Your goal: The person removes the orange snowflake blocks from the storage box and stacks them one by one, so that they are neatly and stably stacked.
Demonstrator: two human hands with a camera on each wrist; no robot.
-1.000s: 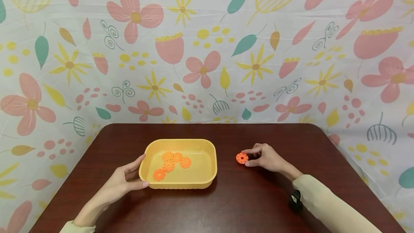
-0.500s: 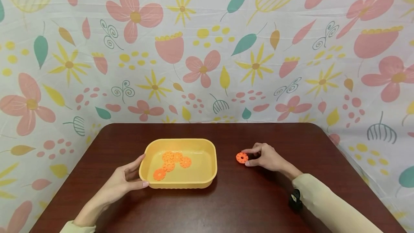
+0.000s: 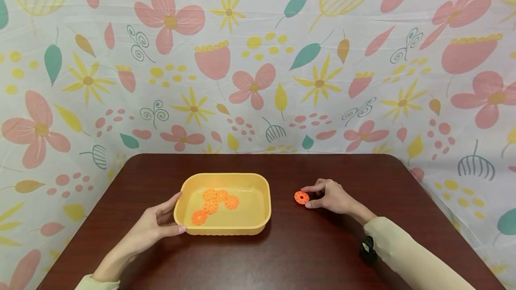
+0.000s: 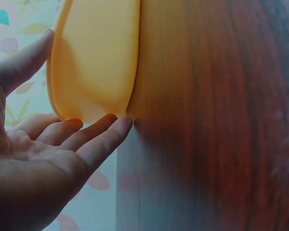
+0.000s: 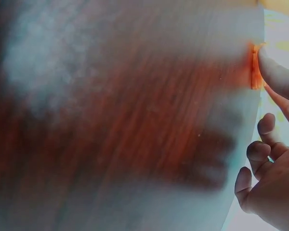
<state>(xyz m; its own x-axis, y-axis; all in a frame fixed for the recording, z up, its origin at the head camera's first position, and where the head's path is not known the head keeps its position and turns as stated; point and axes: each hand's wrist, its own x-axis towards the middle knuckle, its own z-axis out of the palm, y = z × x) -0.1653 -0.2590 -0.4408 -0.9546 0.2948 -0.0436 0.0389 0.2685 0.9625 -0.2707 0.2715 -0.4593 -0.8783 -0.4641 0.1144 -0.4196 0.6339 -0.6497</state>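
Note:
A yellow rectangular plastic tub (image 3: pixel 250 213) stands on the table, with several orange notched building discs (image 3: pixel 231 202) inside, some overlapping. My left hand (image 3: pixel 147 229) holds the tub's left end. In the left wrist view, the thumb touches one side of the tub (image 4: pixel 98 57) and the fingertips of the left hand (image 4: pixel 43 159) press its end wall. To the right of the tub, my right hand (image 3: pixel 332 196) pinches one orange notched disc (image 3: pixel 297 197) at its right edge between thumb and forefinger. The right wrist view shows this disc (image 5: pixel 255 67) edge-on beside the thumb; the other fingers hang loosely curled.
The dark reddish-brown table (image 3: pixel 258 258) has rounded far corners. Behind it hangs a white cloth (image 3: pixel 258 35) printed with flowers and leaves. A black band (image 3: pixel 367 249) sits at the right sleeve's cuff.

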